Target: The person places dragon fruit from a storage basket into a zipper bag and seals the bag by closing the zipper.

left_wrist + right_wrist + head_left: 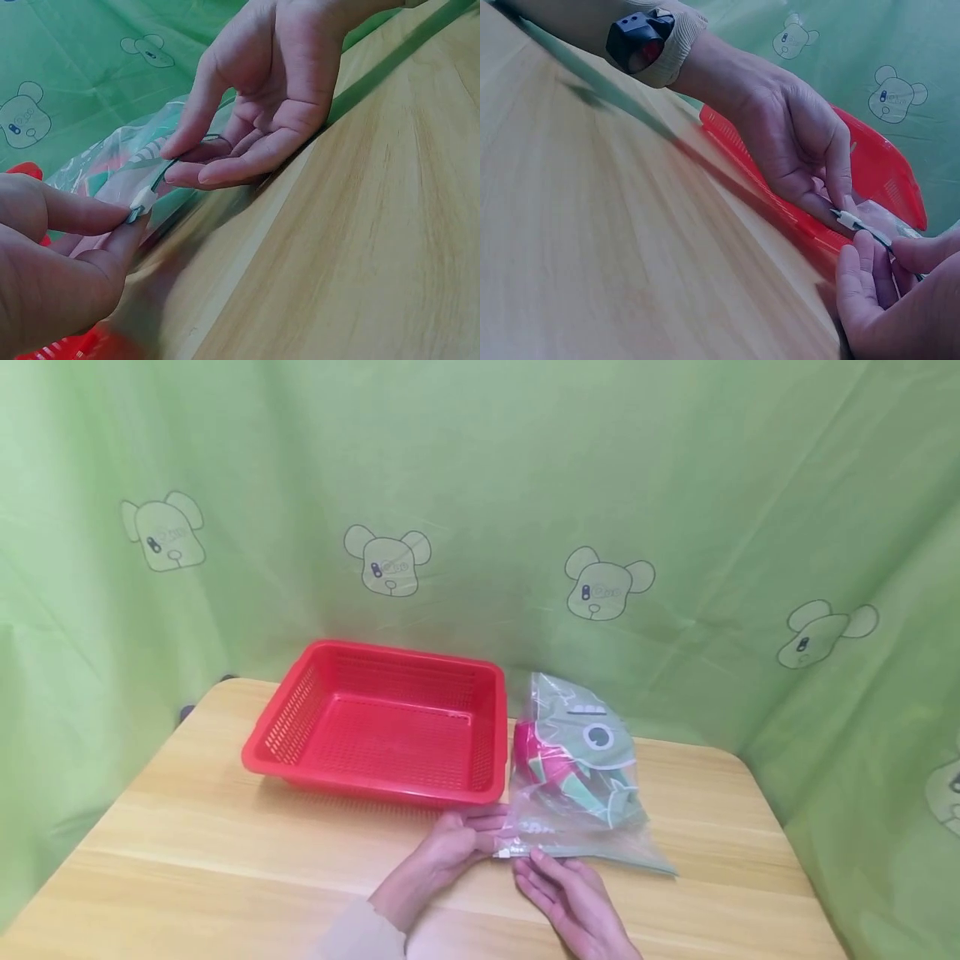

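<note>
A clear zip bag (577, 831) lies on the table with its zip edge toward me. Inside it show pink, mint and pale green pieces, and a cartoon eye is visible on the upper part. My left hand (453, 843) pinches the bag's left corner, at the white zip slider (142, 201), between thumb and finger. Just to the right, my right hand (573, 902) pinches the zip edge, thumb on top and fingers beneath. In the right wrist view the slider sits between the left hand's fingertips (844, 202), with the right hand close beside it.
A red plastic basket (393, 792) with slatted sides stands left of the bag, close to the left hand. The wooden table (187, 835) runs up to a green curtain (480, 460) printed with bear heads, which hangs behind and at both sides.
</note>
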A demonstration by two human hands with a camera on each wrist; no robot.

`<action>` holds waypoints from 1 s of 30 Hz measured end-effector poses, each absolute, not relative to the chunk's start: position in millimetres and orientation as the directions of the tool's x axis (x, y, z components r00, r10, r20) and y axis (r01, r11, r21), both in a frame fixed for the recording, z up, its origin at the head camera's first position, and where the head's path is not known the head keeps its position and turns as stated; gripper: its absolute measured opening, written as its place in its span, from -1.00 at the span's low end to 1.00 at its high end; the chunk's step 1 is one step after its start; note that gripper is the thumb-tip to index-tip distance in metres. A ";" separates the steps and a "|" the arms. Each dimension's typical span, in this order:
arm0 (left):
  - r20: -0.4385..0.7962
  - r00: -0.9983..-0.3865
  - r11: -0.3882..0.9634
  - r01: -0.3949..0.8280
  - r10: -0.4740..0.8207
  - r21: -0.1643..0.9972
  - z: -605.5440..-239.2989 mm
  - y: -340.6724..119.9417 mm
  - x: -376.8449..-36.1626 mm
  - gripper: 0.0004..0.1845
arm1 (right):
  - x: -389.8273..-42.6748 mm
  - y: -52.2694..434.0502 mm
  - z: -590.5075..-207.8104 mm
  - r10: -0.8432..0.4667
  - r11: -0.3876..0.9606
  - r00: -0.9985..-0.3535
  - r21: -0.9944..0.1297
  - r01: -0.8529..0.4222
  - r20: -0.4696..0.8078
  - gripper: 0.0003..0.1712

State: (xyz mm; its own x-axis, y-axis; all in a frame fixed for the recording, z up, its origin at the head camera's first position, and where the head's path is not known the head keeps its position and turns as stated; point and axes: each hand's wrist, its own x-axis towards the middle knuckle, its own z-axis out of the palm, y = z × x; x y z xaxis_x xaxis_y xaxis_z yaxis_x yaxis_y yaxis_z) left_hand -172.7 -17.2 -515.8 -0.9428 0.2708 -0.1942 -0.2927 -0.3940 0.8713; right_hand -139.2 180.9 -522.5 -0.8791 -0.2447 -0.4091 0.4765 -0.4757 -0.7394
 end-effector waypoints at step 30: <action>-0.177 -0.930 -0.406 -0.305 0.323 0.861 -515.4 -10.0 -168.5 -0.36 | -135.6 172.2 -526.5 -0.269 -0.349 -0.890 -0.824 0.446 -0.368 -0.66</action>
